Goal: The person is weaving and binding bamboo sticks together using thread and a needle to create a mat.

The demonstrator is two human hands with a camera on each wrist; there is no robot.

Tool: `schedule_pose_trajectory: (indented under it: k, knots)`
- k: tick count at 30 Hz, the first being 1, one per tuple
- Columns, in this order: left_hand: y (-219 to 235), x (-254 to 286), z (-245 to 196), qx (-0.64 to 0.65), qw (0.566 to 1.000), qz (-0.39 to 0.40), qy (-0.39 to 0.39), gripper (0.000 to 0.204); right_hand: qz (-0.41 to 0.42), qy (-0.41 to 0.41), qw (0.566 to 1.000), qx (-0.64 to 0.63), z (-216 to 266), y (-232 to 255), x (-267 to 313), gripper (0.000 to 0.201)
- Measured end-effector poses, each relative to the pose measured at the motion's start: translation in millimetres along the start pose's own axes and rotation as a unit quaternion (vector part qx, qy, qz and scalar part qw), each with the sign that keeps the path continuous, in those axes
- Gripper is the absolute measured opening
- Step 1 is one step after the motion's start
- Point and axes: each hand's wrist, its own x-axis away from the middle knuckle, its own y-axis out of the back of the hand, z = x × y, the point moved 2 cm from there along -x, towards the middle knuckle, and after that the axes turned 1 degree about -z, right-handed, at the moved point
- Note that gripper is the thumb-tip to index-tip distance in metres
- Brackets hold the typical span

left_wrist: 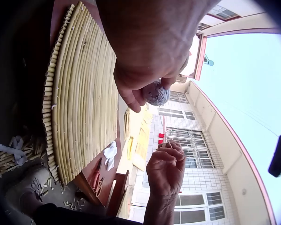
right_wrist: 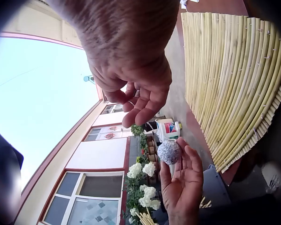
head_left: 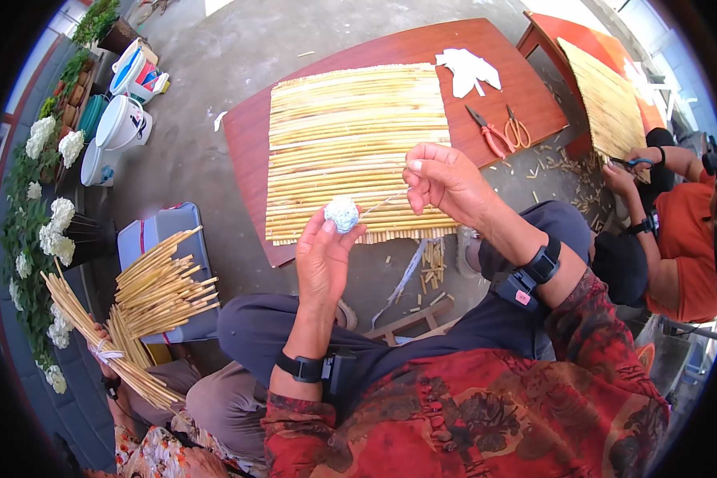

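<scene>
My left hand (head_left: 324, 259) holds a ball of pale blue-white string (head_left: 342, 214) between thumb and fingers, above the near edge of a mat of bound reed stalks (head_left: 358, 143). From the ball a thin strand (head_left: 381, 204) runs to my right hand (head_left: 448, 185), which pinches it between thumb and fingers, raised over the mat's right side. The left wrist view shows the ball (left_wrist: 156, 93) under the left fingers, with the strand leading to the curled right hand (left_wrist: 166, 168). Seen from the right wrist, the ball (right_wrist: 169, 152) sits in the left fingertips.
The mat lies on a red-brown table (head_left: 506, 68) with red-handled pliers (head_left: 490, 131), scissors (head_left: 518, 127) and a white cloth (head_left: 468, 72). On the left, another person holds a reed bundle (head_left: 107, 350) beside a grey bin (head_left: 179, 231). A person in orange (head_left: 685, 247) works at right.
</scene>
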Motion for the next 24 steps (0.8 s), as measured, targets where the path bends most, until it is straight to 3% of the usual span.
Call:
schedule_pose_trajectory:
  k: [2,3,4,6,7,8,10,12,14,18,20,22,24]
  knots:
    - [10.2,-3.8,-2.5,-0.022,0.996,-0.081,-0.038,0.035,0.007,-0.002,1.0,0.027,7.4,-0.1,2.9,0.01]
    - [18.6,-6.2,1.1,-0.039,0.993,-0.105,-0.044,0.033,-0.012,0.034,0.999,0.022,12.8,3.9,2.9,0.01]
    - [22.0,-7.1,4.8,-0.04,0.993,-0.103,-0.045,0.033,-0.031,0.071,0.997,0.015,18.5,8.5,2.5,0.01]
    - [21.2,-6.7,10.0,-0.2,0.975,-0.089,-0.029,0.03,-0.054,0.097,0.994,0.0,28.0,16.6,-0.3,0.01]
    - [18.4,-5.0,12.1,-0.281,0.959,-0.038,-0.023,0.03,-0.101,0.103,0.989,-0.012,30.9,20.9,-0.5,0.01]
    - [16.8,-3.2,14.2,-0.282,0.958,-0.035,-0.024,0.03,-0.147,0.11,0.983,-0.025,34.0,26.0,-0.4,0.009]
    - [14.9,0.3,25.2,-0.25,0.962,0.036,0.102,0.031,-0.16,0.132,0.978,-0.031,37.1,35.3,-1.6,0.009]
    - [10.0,0.8,19.3,-0.239,0.964,0.049,0.105,0.032,-0.231,0.164,0.959,-0.032,42.7,39.9,1.5,0.009]
    - [3.5,1.1,8.5,-0.062,0.987,0.081,0.123,0.033,-0.229,0.178,0.957,-0.026,47.0,47.0,3.6,0.009]
    - [-2.3,1.1,-5.9,0.032,0.989,0.111,0.089,0.036,-0.28,0.194,0.939,-0.039,49.9,54.3,6.7,0.008]
    - [-0.8,0.6,-4.1,0.017,0.992,0.102,0.073,0.035,-0.297,0.193,0.934,-0.035,48.6,59.7,8.8,0.008]
    - [5.2,-2.8,-2.0,0.01,0.996,0.073,0.047,0.033,-0.203,0.16,0.966,-0.015,43.4,65.0,7.1,0.01]
    - [16.3,-7.2,2.2,-0.004,0.999,0.048,0.017,0.031,-0.191,0.104,0.974,0.066,40.1,55.0,8.5,0.011]
